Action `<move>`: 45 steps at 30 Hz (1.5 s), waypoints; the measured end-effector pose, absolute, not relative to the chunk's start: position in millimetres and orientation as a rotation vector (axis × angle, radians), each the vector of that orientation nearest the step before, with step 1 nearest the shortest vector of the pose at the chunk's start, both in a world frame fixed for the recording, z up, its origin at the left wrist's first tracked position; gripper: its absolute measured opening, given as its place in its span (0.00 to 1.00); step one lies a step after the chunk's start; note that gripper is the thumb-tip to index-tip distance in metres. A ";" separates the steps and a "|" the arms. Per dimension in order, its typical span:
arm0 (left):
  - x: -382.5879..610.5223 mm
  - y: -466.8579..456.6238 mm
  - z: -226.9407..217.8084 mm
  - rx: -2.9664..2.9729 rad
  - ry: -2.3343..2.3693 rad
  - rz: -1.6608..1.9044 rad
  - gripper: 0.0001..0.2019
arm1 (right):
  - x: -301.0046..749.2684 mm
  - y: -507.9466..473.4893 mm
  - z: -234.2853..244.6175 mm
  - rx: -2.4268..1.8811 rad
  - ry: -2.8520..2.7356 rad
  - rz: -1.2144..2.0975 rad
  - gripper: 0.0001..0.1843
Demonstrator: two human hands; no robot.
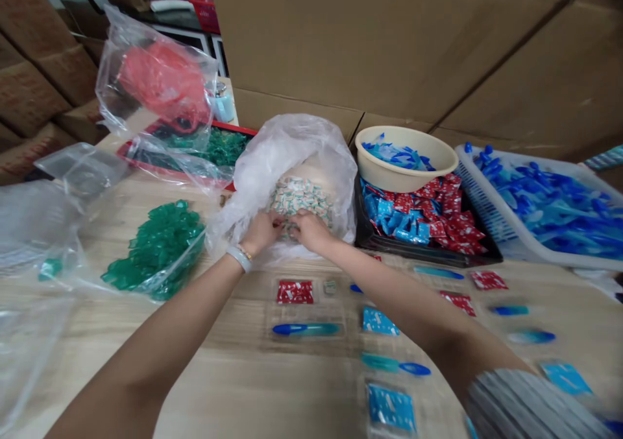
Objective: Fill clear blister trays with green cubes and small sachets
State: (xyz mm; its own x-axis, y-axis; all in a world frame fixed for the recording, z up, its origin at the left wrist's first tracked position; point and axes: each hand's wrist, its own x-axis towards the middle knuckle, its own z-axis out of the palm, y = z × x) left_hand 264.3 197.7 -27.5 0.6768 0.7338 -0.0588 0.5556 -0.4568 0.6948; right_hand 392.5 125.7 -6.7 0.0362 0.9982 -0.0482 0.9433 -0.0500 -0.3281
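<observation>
center of frame | left hand [260, 231], right hand [311, 229] pressing into green-white packets [299, 199] in clear plastic bag [292, 150] | grips curled, pinching unclear

Packets [300, 202] in a bag [292, 160] — tray [428, 252] just right of it

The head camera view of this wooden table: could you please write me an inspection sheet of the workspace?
surface: light wood-grain table, with red and blue sachets and blue plastic pieces laid out
job's things: white-and-green packets in a clear plastic bag
clutter: green pieces, black tray of sachets, beige bowl, white basket
grippers: none; left hand and right hand touch the packets
cables: nothing seen
surroundings: cardboard boxes
</observation>
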 end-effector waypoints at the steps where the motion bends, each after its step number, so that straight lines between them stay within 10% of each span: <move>1: 263.1 197.4 -27.9 2.181 0.967 0.324 0.11 | 391.1 127.0 -9.8 -2.132 -2.023 0.377 0.09; 45: 257.6 187.6 -14.9 2.308 1.054 0.213 0.12 | 404.0 106.8 -12.2 -2.031 -2.297 0.227 0.09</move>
